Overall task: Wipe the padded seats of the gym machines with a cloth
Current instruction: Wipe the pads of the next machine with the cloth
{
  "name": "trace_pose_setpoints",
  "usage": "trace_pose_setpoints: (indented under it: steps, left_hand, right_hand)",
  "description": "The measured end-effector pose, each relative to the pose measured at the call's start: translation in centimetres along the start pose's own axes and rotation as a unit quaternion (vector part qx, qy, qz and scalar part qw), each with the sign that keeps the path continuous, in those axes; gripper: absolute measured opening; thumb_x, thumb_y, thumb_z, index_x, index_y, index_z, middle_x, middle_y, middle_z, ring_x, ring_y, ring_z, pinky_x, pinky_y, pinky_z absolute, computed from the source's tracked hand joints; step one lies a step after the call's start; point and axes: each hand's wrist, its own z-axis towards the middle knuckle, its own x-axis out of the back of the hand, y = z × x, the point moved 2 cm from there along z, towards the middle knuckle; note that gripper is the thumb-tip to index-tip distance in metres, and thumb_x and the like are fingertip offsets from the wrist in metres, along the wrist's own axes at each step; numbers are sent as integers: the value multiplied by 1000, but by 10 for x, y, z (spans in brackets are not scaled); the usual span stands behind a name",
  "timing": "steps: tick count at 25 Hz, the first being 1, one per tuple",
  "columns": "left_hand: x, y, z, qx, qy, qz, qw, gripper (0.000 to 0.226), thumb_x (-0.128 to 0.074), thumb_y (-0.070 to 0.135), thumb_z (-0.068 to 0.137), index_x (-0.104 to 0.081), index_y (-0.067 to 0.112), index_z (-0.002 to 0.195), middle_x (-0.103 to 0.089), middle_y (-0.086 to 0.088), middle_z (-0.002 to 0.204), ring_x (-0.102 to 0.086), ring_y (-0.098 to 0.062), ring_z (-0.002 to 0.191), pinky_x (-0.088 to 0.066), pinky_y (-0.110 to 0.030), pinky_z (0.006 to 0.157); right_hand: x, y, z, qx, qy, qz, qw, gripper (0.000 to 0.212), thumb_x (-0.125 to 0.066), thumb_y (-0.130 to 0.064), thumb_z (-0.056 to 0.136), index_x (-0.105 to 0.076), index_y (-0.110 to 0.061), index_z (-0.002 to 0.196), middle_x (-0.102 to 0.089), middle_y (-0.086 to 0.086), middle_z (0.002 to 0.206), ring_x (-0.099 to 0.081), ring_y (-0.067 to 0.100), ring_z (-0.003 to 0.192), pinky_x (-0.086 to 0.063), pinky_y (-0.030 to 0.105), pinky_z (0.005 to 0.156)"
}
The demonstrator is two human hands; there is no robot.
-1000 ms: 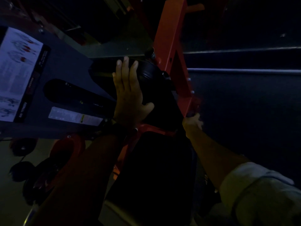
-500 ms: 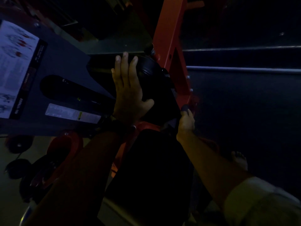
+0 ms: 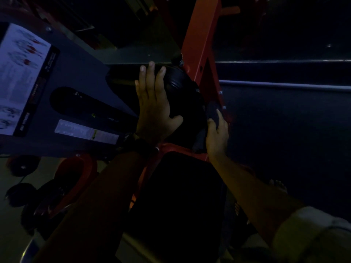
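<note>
Nearest, a flat black padded seat (image 3: 180, 196) lay in deep shadow. Just beyond it, the right hand (image 3: 217, 137) gripped a small dark cloth (image 3: 211, 111), thumb and fingers closed around it, holding it at the right edge of a rounded black vinyl pad (image 3: 182, 95) beside the red steel frame (image 3: 201, 40). The cloth looked soft, light and limp (probably best bunched in the palm). The left hand (image 3: 153, 112) rested flat on the pad, fingers straight and together, thumb spread.
</note>
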Motion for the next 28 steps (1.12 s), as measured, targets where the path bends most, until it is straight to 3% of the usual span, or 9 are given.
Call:
trace_pose_setpoints:
  steps: [4, 8, 11, 13, 15, 16, 20, 23, 28]
  left_hand:
    - [-1, -2, 0, -2, -8, 10, 1000, 113, -70, 38, 60, -19, -2, 153, -14, -28, 163, -4, -43, 151, 2, -59, 120]
    - [0, -1, -1, -1, -9, 13, 1000, 114, -69, 41, 60, -16, 3, 154, -14, -28, 163, -4, -43, 152, 3, -56, 120]
    - [0, -2, -1, 0, -16, 12, 1000, 114, -66, 44, 61, -13, 7, 155, -12, -26, 164, -3, -42, 152, 7, -53, 120]
    - [0, -1, 0, 3, -15, 13, 1000, 115, -66, 45, 61, -12, 8, 155, -11, -25, 164, -2, -41, 153, 11, -48, 121]
    - [1, -2, -1, 5, -16, 7, 1000, 114, -65, 44, 62, -13, 7, 155, -10, -25, 165, -1, -41, 153, 12, -47, 121]
    - [1, -1, -1, 5, -17, 2, 1000, 113, -65, 44, 62, -13, 6, 155, -11, -25, 165, -1, -41, 154, 12, -47, 121]
    - [1, 0, -1, 7, -9, -9, 1000, 110, -64, 44, 65, -18, 1, 155, -12, -25, 165, -2, -41, 154, 11, -47, 122]
    - [2, 0, -1, 2, -14, -9, 1000, 112, -64, 44, 63, -14, 4, 156, -9, -24, 165, 1, -41, 154, 12, -47, 121]
    - [0, 0, 0, 2, 0, -6, 1000, 110, -62, 44, 64, -17, 1, 154, -12, -26, 164, -2, -42, 153, 14, -43, 122]
  right_hand:
    - [-4, -25, -10, 57, -8, -2, 998, 47, -47, -28, 105, -41, -32, 152, -37, -16, 144, -40, -21, 114, -33, 3, 90]
    - [0, -34, -15, 71, 1, -31, 997, 49, -46, -25, 105, -39, -27, 154, -41, -7, 147, -41, -8, 117, -44, 26, 106]
    - [-7, -58, -18, 167, -15, -15, 986, 51, -47, -25, 104, -38, -29, 154, -34, -18, 138, -39, -17, 114, -38, 10, 97]
    - [-2, -51, -19, 222, -32, -45, 973, 56, -44, -34, 100, -35, -27, 155, -33, -12, 145, -35, -13, 124, -37, 19, 99]
    - [5, -42, -25, 205, -51, -64, 975, 62, -44, -38, 97, -33, -27, 157, -28, -8, 152, -23, -27, 125, -32, 20, 100]
    - [5, -48, -28, 234, -52, -57, 969, 62, -45, -35, 96, -34, -26, 156, -26, -10, 152, -21, -26, 129, -32, 20, 103]
    - [-2, -83, -6, 427, -75, -95, 896, 66, -50, -27, 92, -33, -20, 155, -28, 4, 154, -34, 21, 140, -37, 39, 110]
    - [22, -40, 3, 448, -129, -192, 864, 72, -50, -27, 89, -21, -31, 154, -21, 6, 156, -23, 15, 140, -36, 46, 108]
    - [8, -63, 10, 531, -106, -186, 820, 63, -48, -31, 93, -26, -26, 152, -22, 10, 156, -33, 33, 137, -27, 31, 114]
